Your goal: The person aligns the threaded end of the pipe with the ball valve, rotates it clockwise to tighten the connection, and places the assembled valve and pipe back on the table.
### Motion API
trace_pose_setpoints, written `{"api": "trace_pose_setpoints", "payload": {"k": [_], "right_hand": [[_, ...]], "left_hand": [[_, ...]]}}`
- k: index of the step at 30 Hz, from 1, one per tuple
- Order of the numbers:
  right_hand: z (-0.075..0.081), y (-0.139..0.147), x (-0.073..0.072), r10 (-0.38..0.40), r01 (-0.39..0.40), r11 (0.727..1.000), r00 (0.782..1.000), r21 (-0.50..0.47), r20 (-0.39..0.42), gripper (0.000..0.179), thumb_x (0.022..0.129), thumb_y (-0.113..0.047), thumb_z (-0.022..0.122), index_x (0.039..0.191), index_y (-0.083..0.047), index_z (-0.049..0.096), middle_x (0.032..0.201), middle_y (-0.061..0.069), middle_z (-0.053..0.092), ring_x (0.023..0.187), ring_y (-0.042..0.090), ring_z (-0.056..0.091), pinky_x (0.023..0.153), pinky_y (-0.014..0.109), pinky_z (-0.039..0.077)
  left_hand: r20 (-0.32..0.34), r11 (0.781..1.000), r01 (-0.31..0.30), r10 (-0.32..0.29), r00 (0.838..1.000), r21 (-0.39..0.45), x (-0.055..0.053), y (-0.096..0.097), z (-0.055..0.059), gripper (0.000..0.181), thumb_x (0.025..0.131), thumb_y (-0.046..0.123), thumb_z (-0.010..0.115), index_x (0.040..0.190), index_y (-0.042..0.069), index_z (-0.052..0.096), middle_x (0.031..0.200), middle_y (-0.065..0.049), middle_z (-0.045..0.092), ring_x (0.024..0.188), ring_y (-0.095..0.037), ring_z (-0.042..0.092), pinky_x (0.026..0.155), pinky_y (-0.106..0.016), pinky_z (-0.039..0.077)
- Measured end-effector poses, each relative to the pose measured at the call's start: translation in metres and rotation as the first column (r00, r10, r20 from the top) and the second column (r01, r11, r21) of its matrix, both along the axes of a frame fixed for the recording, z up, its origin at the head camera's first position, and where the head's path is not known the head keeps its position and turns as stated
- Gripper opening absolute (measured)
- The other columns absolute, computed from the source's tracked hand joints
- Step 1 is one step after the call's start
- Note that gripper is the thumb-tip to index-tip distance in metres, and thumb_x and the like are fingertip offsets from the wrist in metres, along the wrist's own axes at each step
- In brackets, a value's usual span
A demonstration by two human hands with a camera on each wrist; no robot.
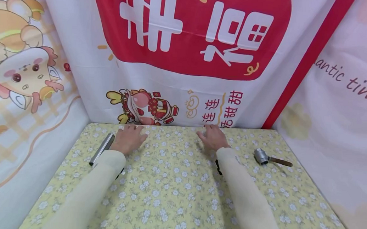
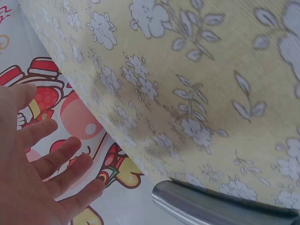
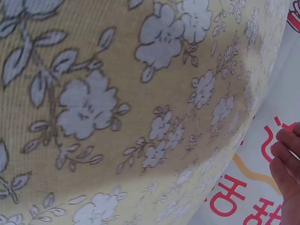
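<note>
My left hand (image 1: 128, 138) is over the far left part of the flowered tabletop, its fingers spread and holding nothing. Just left of it lies a shiny metal tube (image 1: 102, 149), whose rounded side (image 2: 211, 204) also shows in the left wrist view. Toward the far edge, right of the middle, my right hand (image 1: 213, 138) reaches forward with relaxed fingers and nothing in its grasp; in the right wrist view only its fingers (image 3: 288, 161) appear at the edge. Further right lies a silver metal cylinder (image 1: 260, 156) with a brown handle (image 1: 280, 161) pointing right.
A yellow cloth with white flowers (image 1: 165, 198) covers the table. Behind its far edge hangs a white and red printed curtain (image 1: 186, 68). Printed cloth walls stand on the left (image 1: 51, 137) and the right (image 1: 335, 139).
</note>
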State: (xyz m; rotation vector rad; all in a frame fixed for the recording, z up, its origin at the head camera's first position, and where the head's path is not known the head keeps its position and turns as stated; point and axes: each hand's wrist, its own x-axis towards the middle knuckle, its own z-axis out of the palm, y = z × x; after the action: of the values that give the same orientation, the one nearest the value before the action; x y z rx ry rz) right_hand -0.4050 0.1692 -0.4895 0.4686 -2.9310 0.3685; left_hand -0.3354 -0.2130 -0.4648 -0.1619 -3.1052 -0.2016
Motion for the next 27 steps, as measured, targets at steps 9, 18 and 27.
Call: {"api": "trace_pose_setpoints", "payload": {"k": [9,18,27], "right_hand": [[-0.002,0.011,0.004,0.008,-0.007,1.0,1.0,-0.025,0.016,0.07,0.112,-0.056,0.053,0.157,-0.002,0.055,0.155,0.022,0.06,0.14,0.042,0.06,0.114,0.06,0.052],[-0.003,0.022,0.004,-0.017,0.019,0.999,0.999,-0.041,0.034,0.073,0.111,-0.055,0.057,0.158,0.0,0.053,0.153,0.023,0.06,0.139,0.043,0.06,0.111,0.06,0.054],[-0.005,0.037,0.009,-0.033,0.033,0.999,0.999,-0.03,0.019,0.068,0.111,-0.053,0.057,0.148,0.003,0.061,0.149,0.025,0.063,0.136,0.043,0.062,0.113,0.059,0.053]], "left_hand": [[-0.009,1.0,0.011,-0.011,1.0,-0.02,0.006,-0.014,-0.003,0.061,0.115,0.043,0.05,0.161,0.004,0.049,0.158,-0.032,0.047,0.15,-0.053,0.041,0.119,-0.075,0.037],[0.005,0.999,0.011,-0.011,1.0,-0.034,0.01,-0.027,-0.006,0.059,0.114,0.04,0.052,0.162,0.004,0.048,0.159,-0.033,0.044,0.149,-0.056,0.039,0.116,-0.077,0.038],[-0.002,1.0,0.012,-0.012,1.0,-0.022,0.017,-0.041,-0.005,0.056,0.113,0.033,0.052,0.16,0.002,0.05,0.155,-0.033,0.047,0.145,-0.055,0.042,0.113,-0.075,0.042]]}}
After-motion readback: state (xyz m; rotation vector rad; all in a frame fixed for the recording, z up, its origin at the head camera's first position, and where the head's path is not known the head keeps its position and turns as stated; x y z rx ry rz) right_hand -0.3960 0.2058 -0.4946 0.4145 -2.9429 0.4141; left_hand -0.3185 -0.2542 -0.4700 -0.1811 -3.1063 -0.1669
